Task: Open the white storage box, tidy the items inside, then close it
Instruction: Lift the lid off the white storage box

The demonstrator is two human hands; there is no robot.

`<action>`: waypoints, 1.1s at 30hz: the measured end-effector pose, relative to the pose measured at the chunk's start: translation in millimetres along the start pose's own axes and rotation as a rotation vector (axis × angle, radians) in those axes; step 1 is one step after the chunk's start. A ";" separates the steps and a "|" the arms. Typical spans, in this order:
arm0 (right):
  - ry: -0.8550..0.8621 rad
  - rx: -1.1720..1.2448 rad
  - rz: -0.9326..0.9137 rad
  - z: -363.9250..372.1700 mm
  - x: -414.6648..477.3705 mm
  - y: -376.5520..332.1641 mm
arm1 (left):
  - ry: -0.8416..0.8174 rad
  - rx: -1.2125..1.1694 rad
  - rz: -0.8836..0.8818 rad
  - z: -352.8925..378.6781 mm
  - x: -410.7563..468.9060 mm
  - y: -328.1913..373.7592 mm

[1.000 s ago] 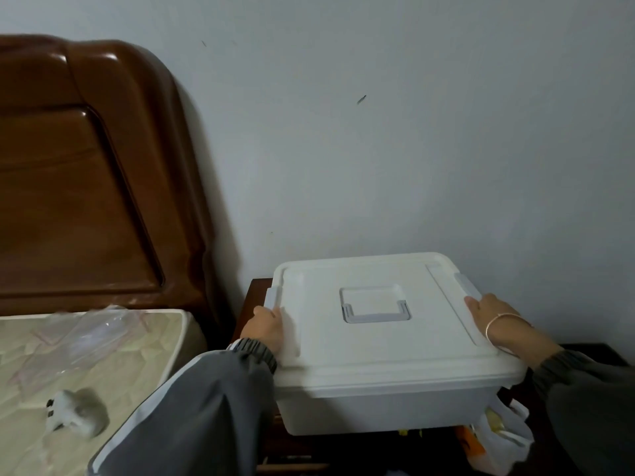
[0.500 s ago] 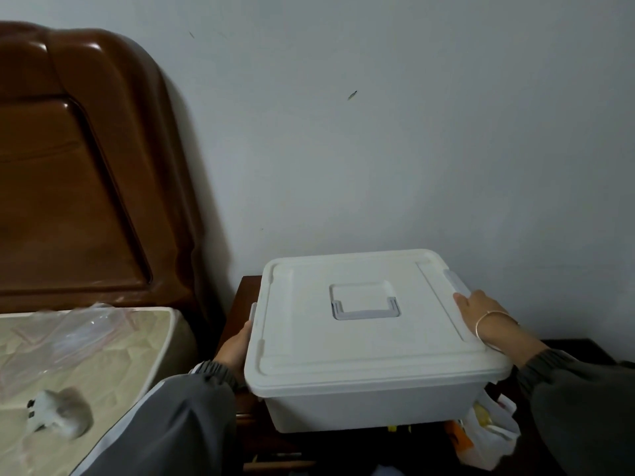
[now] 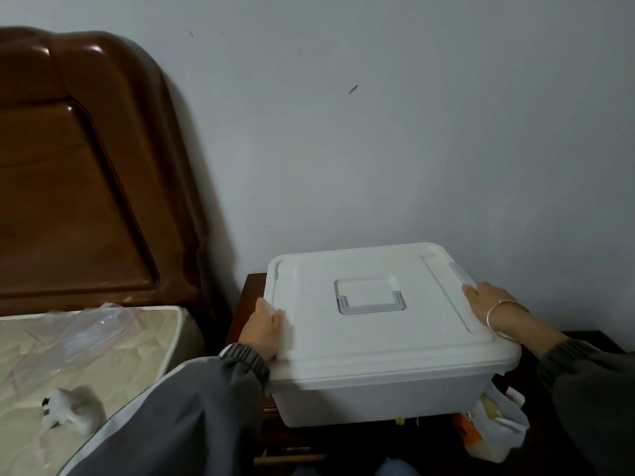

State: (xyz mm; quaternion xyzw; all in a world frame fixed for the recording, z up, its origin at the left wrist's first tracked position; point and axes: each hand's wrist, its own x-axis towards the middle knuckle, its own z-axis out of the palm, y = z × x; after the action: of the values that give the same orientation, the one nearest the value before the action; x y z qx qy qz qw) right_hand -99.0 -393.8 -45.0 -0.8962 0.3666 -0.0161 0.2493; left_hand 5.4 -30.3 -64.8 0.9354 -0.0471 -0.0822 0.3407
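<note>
A white storage box (image 3: 385, 396) stands on a dark wooden nightstand (image 3: 249, 297), its lid (image 3: 374, 338) on and shut, with a grey recessed handle (image 3: 370, 298) in the middle. My left hand (image 3: 263, 326) grips the lid's left edge, thumb on top. My right hand (image 3: 488, 305), with a thin bracelet on the wrist, lies on the lid's right edge beside the grey latch (image 3: 460, 273). The box's contents are hidden.
A brown wooden headboard (image 3: 79, 173) and a mattress (image 3: 86, 359) with a clear plastic bag (image 3: 96, 331) and a small white plug (image 3: 65, 407) lie to the left. A white plastic bag (image 3: 494, 427) sits under the box's right front corner. The wall is right behind.
My left hand dropped below the lid's left edge half a second ago and is now back up on that edge. The right hand stayed at the right edge.
</note>
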 end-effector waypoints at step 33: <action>-0.308 0.930 0.055 -21.6 -41.8 10.6 | -0.218 -0.503 -0.128 -22.9 -16.5 10.3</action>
State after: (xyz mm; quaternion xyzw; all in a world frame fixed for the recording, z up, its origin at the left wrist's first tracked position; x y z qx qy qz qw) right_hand -141.0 -381.8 -24.6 -0.6720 0.3029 -0.0386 0.6747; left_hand -6.9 -21.4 -38.9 0.8082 -0.0023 -0.2126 0.5491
